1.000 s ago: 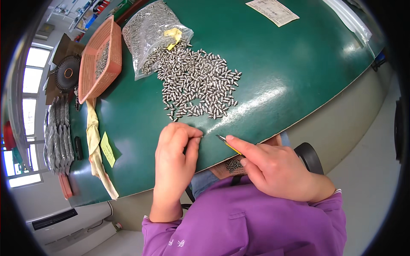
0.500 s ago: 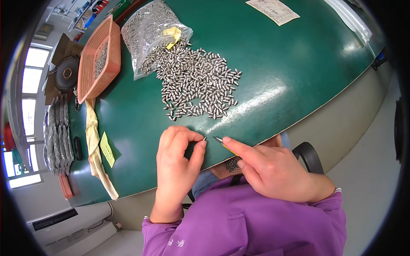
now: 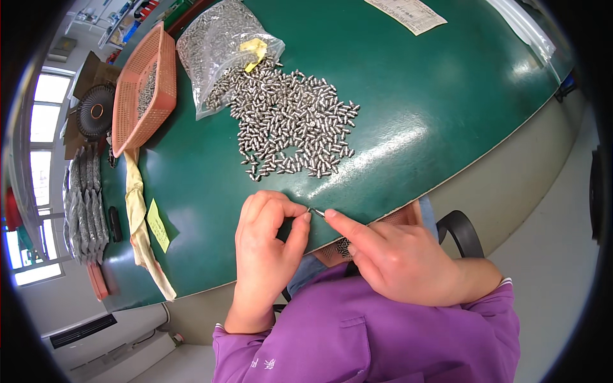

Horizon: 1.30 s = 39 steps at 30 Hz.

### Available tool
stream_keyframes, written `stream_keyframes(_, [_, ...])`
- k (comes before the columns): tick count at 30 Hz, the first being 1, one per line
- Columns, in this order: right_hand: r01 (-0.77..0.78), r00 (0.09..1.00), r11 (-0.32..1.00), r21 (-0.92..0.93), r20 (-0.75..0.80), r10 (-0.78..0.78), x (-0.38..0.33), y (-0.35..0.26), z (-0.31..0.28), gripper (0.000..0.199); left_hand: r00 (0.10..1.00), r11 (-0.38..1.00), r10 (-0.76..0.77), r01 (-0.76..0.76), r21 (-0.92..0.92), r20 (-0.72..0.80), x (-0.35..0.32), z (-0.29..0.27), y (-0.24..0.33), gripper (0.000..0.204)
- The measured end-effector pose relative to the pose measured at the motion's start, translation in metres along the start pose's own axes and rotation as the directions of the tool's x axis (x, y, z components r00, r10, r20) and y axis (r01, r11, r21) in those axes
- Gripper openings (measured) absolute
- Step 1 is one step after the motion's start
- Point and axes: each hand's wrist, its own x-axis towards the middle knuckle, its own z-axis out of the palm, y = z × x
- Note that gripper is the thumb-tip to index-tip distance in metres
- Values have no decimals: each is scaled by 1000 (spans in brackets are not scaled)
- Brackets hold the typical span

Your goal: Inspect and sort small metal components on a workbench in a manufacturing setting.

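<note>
My left hand (image 3: 265, 239) pinches a small metal part (image 3: 309, 209) between thumb and forefinger, just above the green table. My right hand (image 3: 399, 258) is closed round a slim pointed tool (image 3: 318, 212), its forefinger stretched along it. The tool's dark tip is at or very near the small part; whether they touch I cannot tell. Most of the tool is hidden under my fingers. Beyond my hands lies a spread pile of small silvery pointed metal parts (image 3: 297, 118), spilling from a clear plastic bag (image 3: 220, 48) with a yellow piece on it.
A pink plastic basket (image 3: 163, 96) with more metal parts stands at the left, by a black fan (image 3: 96, 111). A cream cloth strip (image 3: 136, 204) and a yellow-green note (image 3: 157, 226) lie nearer. Printed paper (image 3: 408, 13) is at the far side. A pink basket (image 3: 332, 254) sits below the table edge.
The tool in my right hand has moved left, its tip now at the small part. My left hand keeps its pinch, nearly in place. The view has shifted slightly.
</note>
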Motion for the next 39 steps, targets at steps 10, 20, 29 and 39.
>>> stream_keyframes(10, [131,991,990,-49,39,-129,7,4,-3,59,1000,1000,12,-11,-21,13,2,-2,1,16])
stream_keyframes(20, [85,996,995,50,-16,-85,1,8,-10,50,977,992,109,-94,-87,183,0,-20,9,16])
stream_keyframes(29, [107,993,992,69,-55,-104,2,12,-10,50,988,978,-1,33,207,-153,27,0,-9,16])
stream_keyframes(39, [74,997,997,19,-25,-73,3,12,-8,52,998,996,69,-68,50,-10,0,-2,2,17])
